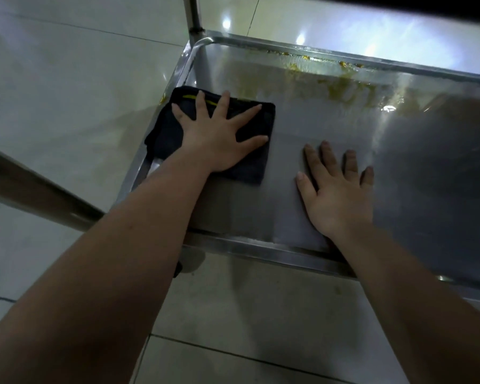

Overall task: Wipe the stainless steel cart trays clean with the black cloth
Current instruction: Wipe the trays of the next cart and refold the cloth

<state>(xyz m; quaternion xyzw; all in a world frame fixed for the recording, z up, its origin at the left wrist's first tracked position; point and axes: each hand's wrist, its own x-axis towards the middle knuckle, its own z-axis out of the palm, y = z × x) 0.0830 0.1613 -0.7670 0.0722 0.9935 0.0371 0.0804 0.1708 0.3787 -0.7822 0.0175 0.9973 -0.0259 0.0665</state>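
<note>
Pale floor tiles [67,79] surround the tray [261,249], where the left grip [214,137] presses flat-fingered on the cloth [166,134] at centre-left and the right grip [338,195] lies flat on bare steel; unpinched, the cloth could slip or smear the yellow grime [341,87] at upper right.

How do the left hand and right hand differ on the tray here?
The left hand presses on the black cloth; the right hand rests on the bare tray. The left hand's fingers splay wide; the right hand's lie closer together. Both hands are flat, palm down, holding nothing.
</note>
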